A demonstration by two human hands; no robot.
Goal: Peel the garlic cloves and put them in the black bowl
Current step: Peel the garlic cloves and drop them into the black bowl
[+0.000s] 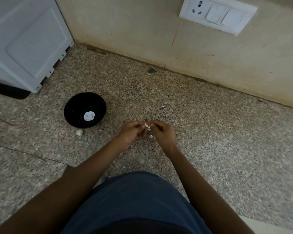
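Note:
A pale garlic clove (146,125) is pinched between the fingertips of my left hand (134,132) and my right hand (162,133), which meet over the speckled counter. Bits of papery skin (150,136) lie just below the hands. The black bowl (69,114) stands to the left of the hands, with white peeled garlic (88,116) at its bottom. Another piece of garlic (79,132) rests on the counter just in front of the bowl.
A white appliance (24,41) on a dark base fills the far left corner. A beige tiled wall (176,39) runs along the back of the granite counter (210,132), with a white socket and switch plate (217,14) on it.

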